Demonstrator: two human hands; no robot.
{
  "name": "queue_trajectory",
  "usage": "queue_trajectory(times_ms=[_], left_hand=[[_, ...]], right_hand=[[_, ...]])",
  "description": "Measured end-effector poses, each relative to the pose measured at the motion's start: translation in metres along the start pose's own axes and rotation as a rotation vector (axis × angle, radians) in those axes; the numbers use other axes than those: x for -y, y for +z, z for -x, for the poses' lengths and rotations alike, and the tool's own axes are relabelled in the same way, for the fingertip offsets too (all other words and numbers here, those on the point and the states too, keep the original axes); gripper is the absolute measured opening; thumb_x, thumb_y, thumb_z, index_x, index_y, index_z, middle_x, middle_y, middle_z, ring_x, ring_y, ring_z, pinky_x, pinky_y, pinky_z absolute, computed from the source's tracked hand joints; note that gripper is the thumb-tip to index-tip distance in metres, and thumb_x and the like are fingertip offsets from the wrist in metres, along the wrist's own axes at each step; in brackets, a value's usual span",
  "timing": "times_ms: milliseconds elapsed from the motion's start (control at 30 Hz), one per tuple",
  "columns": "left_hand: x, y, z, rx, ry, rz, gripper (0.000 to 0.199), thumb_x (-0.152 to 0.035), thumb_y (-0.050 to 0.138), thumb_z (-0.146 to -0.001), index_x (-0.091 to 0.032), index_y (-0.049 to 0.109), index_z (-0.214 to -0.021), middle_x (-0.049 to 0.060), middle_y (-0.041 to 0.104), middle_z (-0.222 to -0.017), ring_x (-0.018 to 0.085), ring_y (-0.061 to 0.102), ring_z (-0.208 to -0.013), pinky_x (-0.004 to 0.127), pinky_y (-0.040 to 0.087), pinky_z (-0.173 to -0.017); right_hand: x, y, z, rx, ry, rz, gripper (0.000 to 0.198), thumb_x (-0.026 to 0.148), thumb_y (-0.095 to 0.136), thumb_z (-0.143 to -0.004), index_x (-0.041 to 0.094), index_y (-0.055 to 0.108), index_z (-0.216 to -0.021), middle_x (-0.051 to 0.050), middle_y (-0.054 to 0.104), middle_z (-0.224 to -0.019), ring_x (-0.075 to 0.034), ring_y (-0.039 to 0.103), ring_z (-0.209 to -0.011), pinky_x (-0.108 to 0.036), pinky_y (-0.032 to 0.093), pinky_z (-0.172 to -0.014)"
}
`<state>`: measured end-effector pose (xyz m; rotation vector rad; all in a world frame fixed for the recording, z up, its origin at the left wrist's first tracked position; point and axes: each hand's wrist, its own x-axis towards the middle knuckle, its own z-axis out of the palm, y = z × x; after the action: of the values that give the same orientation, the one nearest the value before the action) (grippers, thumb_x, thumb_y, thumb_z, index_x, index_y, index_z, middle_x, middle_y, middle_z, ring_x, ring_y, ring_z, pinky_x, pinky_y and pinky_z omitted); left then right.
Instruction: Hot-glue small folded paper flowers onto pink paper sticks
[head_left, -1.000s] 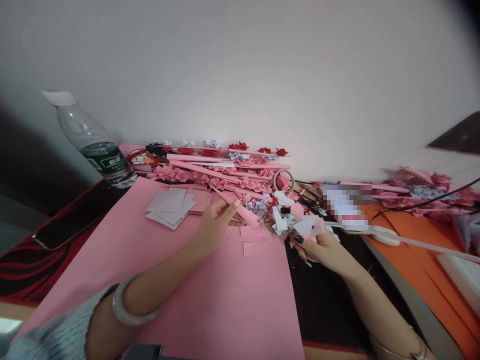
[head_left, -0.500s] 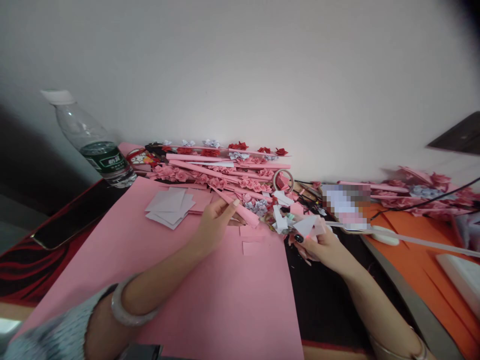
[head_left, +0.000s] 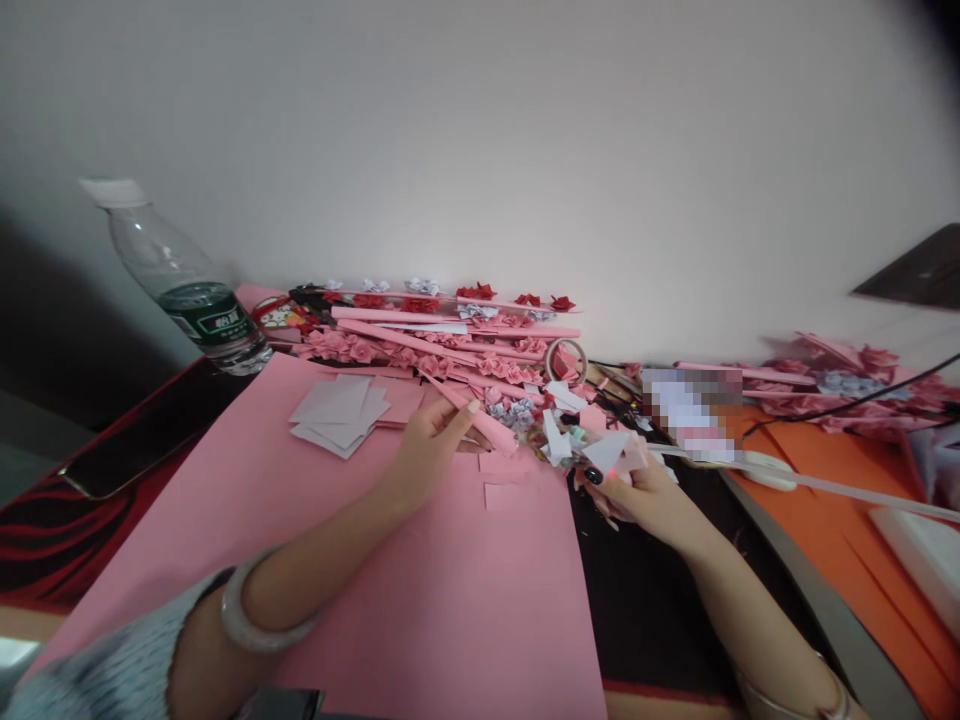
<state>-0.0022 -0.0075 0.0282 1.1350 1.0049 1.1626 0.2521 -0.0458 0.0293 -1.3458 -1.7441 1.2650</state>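
Observation:
A rolled pink paper tube (head_left: 489, 428) is pinched between the thumb and fingers of my left hand (head_left: 431, 445). It slants down to the right, above the big pink paper sheet (head_left: 450, 580). My right hand (head_left: 634, 500) is closed at a heap of white and pale paper scraps (head_left: 559, 440). A small red glow shows by its fingers, but scraps hide what it grips. Two small pink paper pieces (head_left: 504, 496) lie on the sheet between the hands. White paper squares (head_left: 341, 415) are stacked near my left hand.
Behind the hands lie pink paper stems and folded flowers (head_left: 420, 350), with a tape roll (head_left: 566, 362) among them. A water bottle (head_left: 187, 290) and a dark phone (head_left: 135, 430) are at left. At right are a lit phone (head_left: 694, 420), a white mouse (head_left: 765, 470) and orange paper (head_left: 832, 510).
My right hand has shifted very slightly to the left among the scraps. My left hand and the pink tube look still.

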Motion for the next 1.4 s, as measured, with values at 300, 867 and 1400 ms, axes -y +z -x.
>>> queue_trajectory(times_ms=[300,867,1400], left_hand=[[0.0033,-0.0002,0.0003,0.022,0.001,-0.031,0.025,-0.041,0.060,-0.082,-0.018,0.059,-0.073,0.001,0.064,-0.065,0.017,0.066,-0.065,0.031,0.058,-0.067],[0.0070,-0.0011,-0.0013,0.032,0.007,-0.056,0.027,-0.042,0.060,-0.083,-0.017,0.059,-0.074,0.002,0.065,-0.066,0.016,0.066,-0.064,0.029,0.057,-0.064],[0.0067,-0.0005,-0.0015,0.015,-0.008,-0.035,0.027,-0.043,0.060,-0.082,-0.017,0.058,-0.074,0.001,0.065,-0.065,0.017,0.066,-0.063,0.031,0.057,-0.066]], right_hand=[[-0.0001,-0.0013,0.0000,0.005,0.020,0.037,0.043,0.059,0.053,-0.083,0.018,0.047,-0.071,0.004,0.043,-0.052,-0.007,0.037,-0.045,-0.020,0.028,-0.040],[0.0027,-0.0003,-0.0004,0.009,0.042,0.040,0.042,0.059,0.051,-0.083,0.018,0.048,-0.074,0.004,0.043,-0.053,-0.008,0.038,-0.044,-0.021,0.032,-0.040],[0.0018,-0.0018,-0.0006,0.069,0.043,0.007,0.039,0.056,0.051,-0.084,0.018,0.046,-0.074,0.005,0.043,-0.053,-0.008,0.039,-0.043,-0.021,0.033,-0.040]])
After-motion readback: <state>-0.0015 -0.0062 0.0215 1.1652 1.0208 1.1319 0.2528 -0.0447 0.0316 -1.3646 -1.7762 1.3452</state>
